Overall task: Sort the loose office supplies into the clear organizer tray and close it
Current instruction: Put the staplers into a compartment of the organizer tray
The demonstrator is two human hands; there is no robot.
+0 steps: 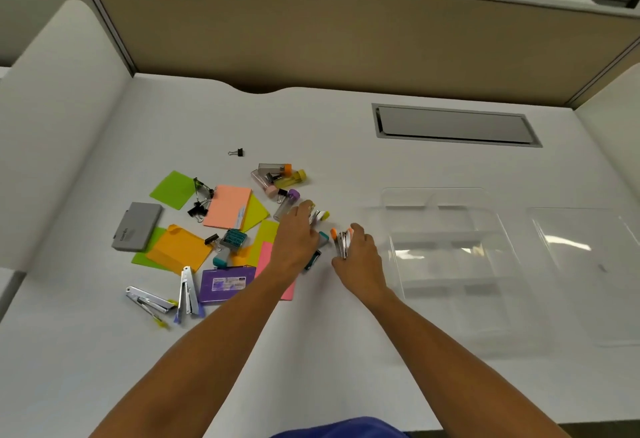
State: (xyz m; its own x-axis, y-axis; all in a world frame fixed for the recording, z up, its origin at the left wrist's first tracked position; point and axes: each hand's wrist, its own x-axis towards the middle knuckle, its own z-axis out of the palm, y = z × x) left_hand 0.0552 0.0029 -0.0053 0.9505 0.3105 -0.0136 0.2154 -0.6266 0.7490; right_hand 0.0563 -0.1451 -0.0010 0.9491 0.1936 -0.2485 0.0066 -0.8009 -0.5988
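The clear organizer tray (pixel 450 264) lies open on the white desk at right, and its clear lid (pixel 585 275) rests beside it. Loose supplies are scattered at left: coloured sticky notes (pixel 227 207), black binder clips (pixel 201 207), small capped tubes (pixel 277 174), a grey box (pixel 136 226), a purple box (pixel 225 282) and two open staplers (pixel 187 290). My right hand (pixel 360 261) is closed around a small orange-tipped stapler (pixel 341 238) just left of the tray. My left hand (pixel 298 237) rests over a yellow-tipped stapler (pixel 320 216), fingers curled on it.
A lone black binder clip (pixel 237 152) sits farther back on the desk. A recessed grey cable hatch (pixel 453 124) is set into the desk behind the tray. Tan partition walls (pixel 346 32) enclose the desk at the back and sides.
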